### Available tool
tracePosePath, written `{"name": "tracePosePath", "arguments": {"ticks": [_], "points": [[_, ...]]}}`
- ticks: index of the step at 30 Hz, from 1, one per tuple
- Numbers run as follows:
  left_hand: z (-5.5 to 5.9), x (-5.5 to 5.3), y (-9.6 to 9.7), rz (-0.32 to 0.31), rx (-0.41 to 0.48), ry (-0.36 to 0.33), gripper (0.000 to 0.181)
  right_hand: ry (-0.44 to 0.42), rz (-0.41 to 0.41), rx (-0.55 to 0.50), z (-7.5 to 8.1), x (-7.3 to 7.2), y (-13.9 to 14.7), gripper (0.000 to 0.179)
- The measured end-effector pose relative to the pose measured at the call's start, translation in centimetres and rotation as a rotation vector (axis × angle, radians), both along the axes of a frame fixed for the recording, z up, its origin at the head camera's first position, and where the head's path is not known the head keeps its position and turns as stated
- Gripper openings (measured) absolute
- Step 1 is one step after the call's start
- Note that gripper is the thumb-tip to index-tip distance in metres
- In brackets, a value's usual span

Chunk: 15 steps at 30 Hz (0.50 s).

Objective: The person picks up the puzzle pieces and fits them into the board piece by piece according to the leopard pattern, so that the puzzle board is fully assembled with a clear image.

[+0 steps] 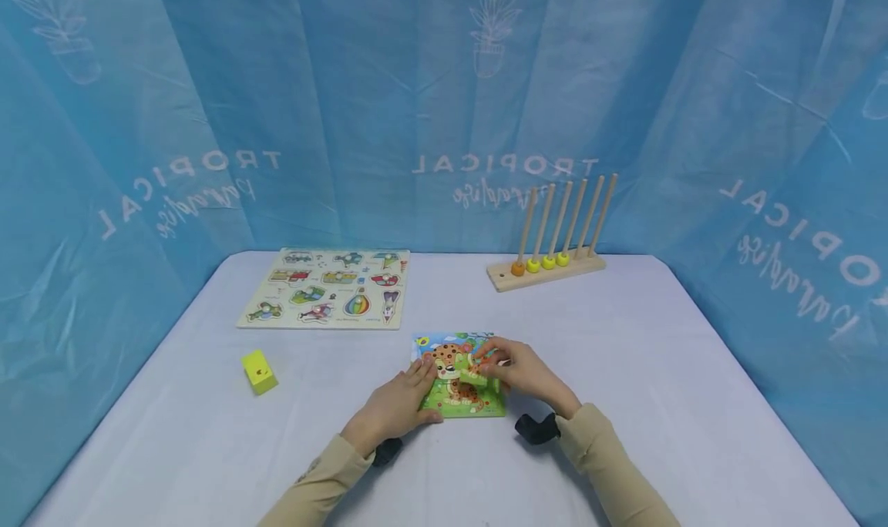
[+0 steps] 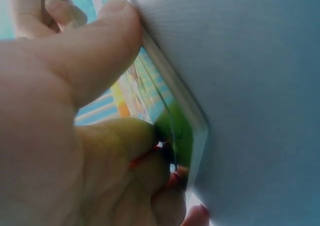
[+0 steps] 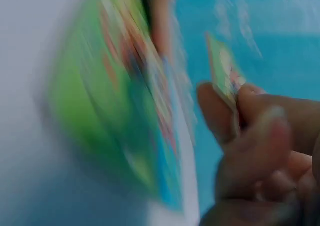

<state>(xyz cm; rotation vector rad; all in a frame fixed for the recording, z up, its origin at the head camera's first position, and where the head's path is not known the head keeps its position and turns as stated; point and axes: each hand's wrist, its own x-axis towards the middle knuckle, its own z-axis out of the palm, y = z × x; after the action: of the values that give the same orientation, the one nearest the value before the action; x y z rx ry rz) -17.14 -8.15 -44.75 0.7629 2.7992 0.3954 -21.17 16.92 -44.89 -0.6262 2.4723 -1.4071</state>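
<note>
A jigsaw board (image 1: 454, 410) with a spotted leopard cub on green grass lies near the middle of the table. My left hand (image 1: 401, 404) rests on its left side, fingers stretched over the picture. In the left wrist view, the thumb (image 2: 120, 23) touches the board's edge. My right hand (image 1: 520, 369) is over the board's right side and pinches a puzzle piece (image 3: 226, 71) between thumb and fingers. That piece is held up off the board, tilted, with green and orange print. The board is blurred in the right wrist view.
At the back left lies a wooden peg puzzle (image 1: 326, 288) with vehicle shapes. A yellow block (image 1: 260, 371) sits left of my hands. A wooden rod stand (image 1: 548, 271) with a few beads is at the back right. Blue curtain (image 1: 444, 111) surrounds the table.
</note>
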Motion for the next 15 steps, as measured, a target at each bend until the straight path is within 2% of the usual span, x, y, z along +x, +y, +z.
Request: {"name": "tracePosePath", "arguments": {"ticks": [3,6,11,15], "points": [[-0.2,-0.1,0.0,-0.005,0.008,0.007,0.080,0.049,0.022,0.043,-0.9,0.5,-1.8,0.012],[-0.3,-0.1,0.0,-0.011,0.001,0.021,0.080,0.127,0.018,0.129,-1.8,0.9,-2.8,0.011],[-0.1,-0.2,0.2,-0.013,-0.002,0.028,0.080,0.211,-0.003,0.250,-2.2,1.2,-3.3,0.010],[0.0,-0.2,0.3,-0.012,0.004,0.025,0.079,0.255,-0.051,0.286,-2.0,1.3,-3.3,0.025]]}}
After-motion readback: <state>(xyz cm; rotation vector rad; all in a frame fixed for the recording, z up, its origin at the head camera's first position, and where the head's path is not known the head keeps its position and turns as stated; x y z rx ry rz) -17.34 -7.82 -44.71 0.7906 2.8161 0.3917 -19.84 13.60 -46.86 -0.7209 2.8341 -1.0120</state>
